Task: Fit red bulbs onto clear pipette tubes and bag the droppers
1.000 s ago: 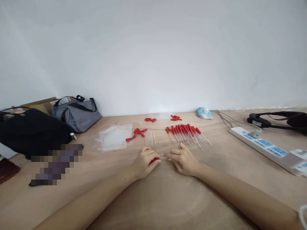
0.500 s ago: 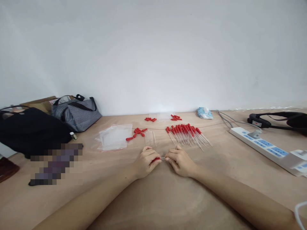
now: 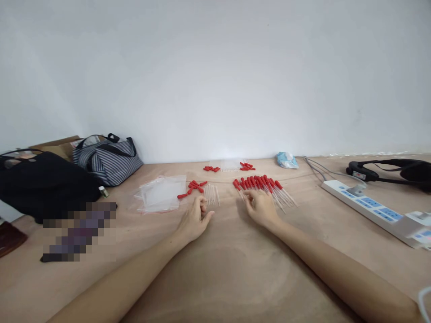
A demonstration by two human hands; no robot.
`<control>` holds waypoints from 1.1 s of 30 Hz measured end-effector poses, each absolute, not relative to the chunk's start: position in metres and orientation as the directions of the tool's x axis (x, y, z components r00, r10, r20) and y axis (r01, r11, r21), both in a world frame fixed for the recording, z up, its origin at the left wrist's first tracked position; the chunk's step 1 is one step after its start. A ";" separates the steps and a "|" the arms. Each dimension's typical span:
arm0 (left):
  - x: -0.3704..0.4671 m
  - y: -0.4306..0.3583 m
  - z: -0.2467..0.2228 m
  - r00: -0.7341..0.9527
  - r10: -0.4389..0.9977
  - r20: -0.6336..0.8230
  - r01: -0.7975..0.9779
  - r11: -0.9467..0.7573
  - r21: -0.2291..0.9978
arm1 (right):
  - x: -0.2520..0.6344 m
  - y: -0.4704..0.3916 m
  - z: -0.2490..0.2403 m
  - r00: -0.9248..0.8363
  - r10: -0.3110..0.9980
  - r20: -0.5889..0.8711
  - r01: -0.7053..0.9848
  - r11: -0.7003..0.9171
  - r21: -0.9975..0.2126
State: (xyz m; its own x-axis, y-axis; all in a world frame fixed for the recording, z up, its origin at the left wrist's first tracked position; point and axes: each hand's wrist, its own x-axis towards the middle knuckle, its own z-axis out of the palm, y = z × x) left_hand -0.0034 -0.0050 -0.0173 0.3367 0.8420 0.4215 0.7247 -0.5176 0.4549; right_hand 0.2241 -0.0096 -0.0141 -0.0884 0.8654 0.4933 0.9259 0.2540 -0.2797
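Pointing toward the far side, the bare left hand (image 3: 197, 220) is released: fingers loosely bent, thumb spread off to the right, nothing seen in it. Its forearm slants in from near left. Just beyond its fingers, slightly right, is a short row of thin clear tubes (image 3: 211, 195); approx. far left of it, a small heap of loose red rubber bulbs (image 3: 193, 185).

The bare right hand (image 3: 263, 208), forearm slanting in from near right, is palm down w/ fingers bent at the near edge of a fanned row of red-bulbed clear droppers (image 3: 259, 181). It covers some tube ends, so can't tell whether it's grasping one or just touching; fingertips are prob. among the stems. Bare brown tabletop (image 3: 229, 278) lies btwn the forearms.

Left of the loose bulbs: a stack of flat clear plastic bags (image 3: 161, 193). Far centre, near the wall: more red bulbs (image 3: 211, 169) w/ a 2nd clear-tube row (image 3: 229, 167) alongside. Far right: a crumpled blue-and-white packet (image 3: 287, 160); then a white multi-socket power strip (image 3: 370, 204) w/ plugs in, & a black strapped headset (image 3: 363, 170) behind. Far left: a striped fabric bag (image 3: 111, 159), black bag (image 3: 50, 186) & tiny white-capped bottle (image 3: 103, 192).
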 end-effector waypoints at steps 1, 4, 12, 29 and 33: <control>-0.003 -0.005 -0.016 0.361 0.858 0.364 0.732 -0.503 0.460 | 0.224 -0.002 -0.014 -0.024 0.871 0.491 0.938 0.190 -0.290; -0.001 -0.007 -0.011 0.434 0.860 0.268 0.750 -0.509 0.422 | 0.220 0.018 -0.013 0.091 0.880 0.467 0.958 0.051 -0.284; 0.001 -0.009 -0.005 0.452 0.845 0.285 0.768 -0.531 0.358 | 0.203 0.041 -0.013 0.160 0.929 0.333 0.972 -0.089 -0.220; -0.061 0.048 0.005 0.069 0.916 0.395 0.993 -0.102 0.063 | 0.140 0.032 -0.005 0.060 0.976 0.210 0.944 0.013 -0.329; -0.066 0.050 0.000 0.080 0.928 0.364 0.993 -0.105 0.051 | 0.127 0.038 -0.002 0.113 0.980 0.163 0.940 -0.053 -0.336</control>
State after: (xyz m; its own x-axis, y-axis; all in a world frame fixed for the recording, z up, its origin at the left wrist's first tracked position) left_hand -0.0656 0.0495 -0.0001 0.0797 0.9280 0.3639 0.9931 -0.1053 0.0510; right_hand 0.1273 0.0375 -0.0021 0.1134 0.9802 0.1625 0.9405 -0.0531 -0.3357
